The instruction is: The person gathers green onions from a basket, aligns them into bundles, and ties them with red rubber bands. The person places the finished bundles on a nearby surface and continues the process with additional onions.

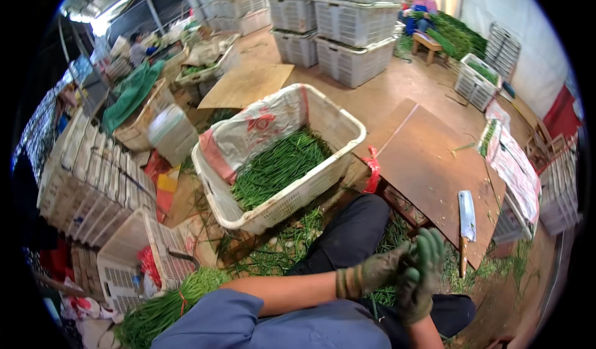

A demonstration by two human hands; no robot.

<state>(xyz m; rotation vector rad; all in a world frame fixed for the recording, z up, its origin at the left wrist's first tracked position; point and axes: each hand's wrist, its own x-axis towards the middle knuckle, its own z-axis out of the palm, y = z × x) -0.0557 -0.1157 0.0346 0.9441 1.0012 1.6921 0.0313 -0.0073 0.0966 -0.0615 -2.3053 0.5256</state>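
My left hand (382,270) and my right hand (416,289) meet above my lap, both in soiled knit gloves with green-coated fingers. Left fingers touch the right glove near its thumb; blur and overlap hide whether anything is between them. Just right of the hands, a cleaver (467,216) with a wooden handle lies on a low brown wooden table (419,148). Ahead of my knee stands a white plastic crate (284,214), partly lined with a printed woven sack (260,123). Cut green stalks (281,167), resembling garlic chives, lie inside it.
A tied bundle of green stalks (174,304) rests by my left elbow. Loose stalks (284,251) litter the floor. Stacked crates (354,37) stand behind; nested crates (102,176) stand left. A person (421,9) sits at the back right, another (138,50) at the back left.
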